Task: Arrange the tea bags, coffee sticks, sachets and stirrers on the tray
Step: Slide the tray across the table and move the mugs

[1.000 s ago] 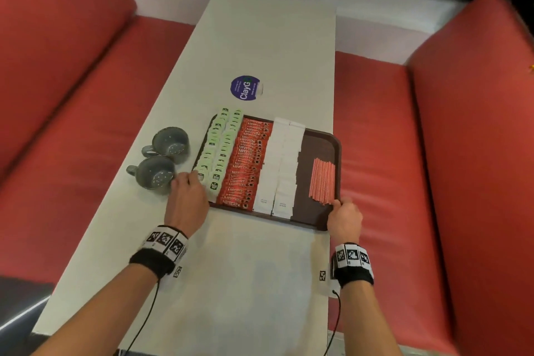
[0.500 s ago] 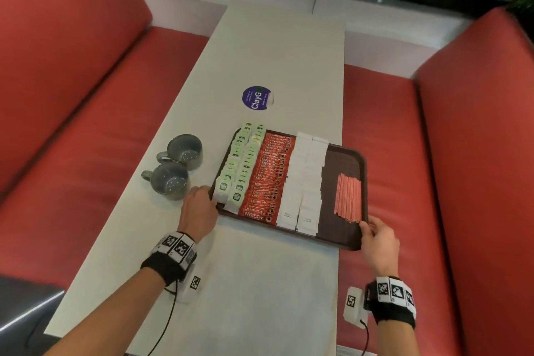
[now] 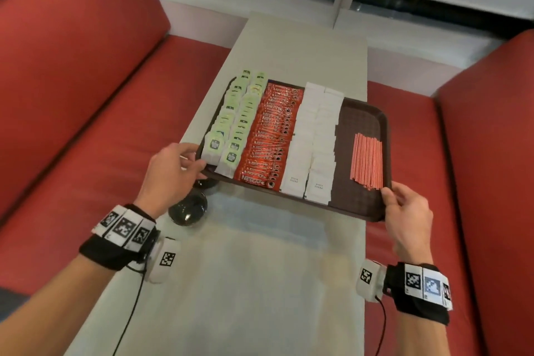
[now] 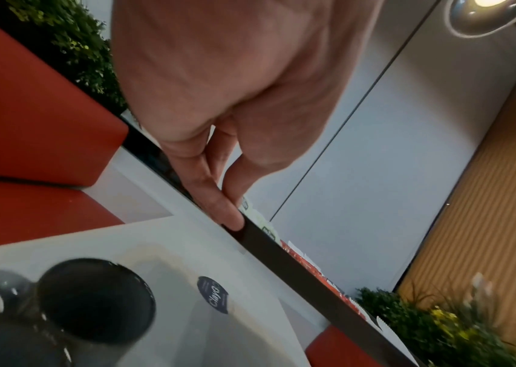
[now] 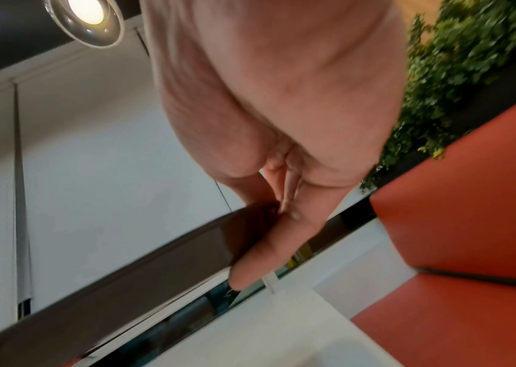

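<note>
- White table between red booth seats.
- Brown tray held above the table: left hand grips its near-left corner, right hand its near-right.
- Tea bags, coffee sticks, sugar sachets, stirrers lie in rows.

**A:** what's around you?

**B:** you've got red booth seats on both sides of a long pale table, green plants behind, round ceiling lamp glowing overhead.
</note>
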The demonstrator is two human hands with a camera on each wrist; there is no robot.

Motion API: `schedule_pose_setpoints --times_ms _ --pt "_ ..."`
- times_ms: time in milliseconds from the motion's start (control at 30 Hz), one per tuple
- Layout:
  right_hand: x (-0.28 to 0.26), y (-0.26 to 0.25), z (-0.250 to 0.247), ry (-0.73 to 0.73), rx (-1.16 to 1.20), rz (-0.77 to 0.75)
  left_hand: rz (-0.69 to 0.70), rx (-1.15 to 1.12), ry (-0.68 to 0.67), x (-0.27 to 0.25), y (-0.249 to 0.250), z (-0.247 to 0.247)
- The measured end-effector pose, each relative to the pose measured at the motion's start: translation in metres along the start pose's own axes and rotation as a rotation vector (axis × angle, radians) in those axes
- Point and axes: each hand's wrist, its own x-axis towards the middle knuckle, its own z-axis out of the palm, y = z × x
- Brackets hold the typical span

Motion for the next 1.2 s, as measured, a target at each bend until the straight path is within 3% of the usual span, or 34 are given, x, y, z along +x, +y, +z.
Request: schedule_pose_setpoints --times_ms 300,567,1033,1200 --pt "0.058 -0.061 0.122 -0.088 0.065 0.077 -0.131 -0.154 -0.021 0.129 -0.082 -0.033" --pt "0.092 -0.057 0.205 -0.137 -0.015 0.175 -0.186 -0.145 -0.075 0.203 -0.133 -0.018" --pt "0.095 -0.042 0.246 -0.094 -0.032 0.287 -0.247 -0.036 -0.069 0.226 -0.167 0.013" --pt "0.095 -0.046 0.246 -0.093 -0.061 0.277 -0.264 -0.041 -0.153 0.227 -0.164 0.011"
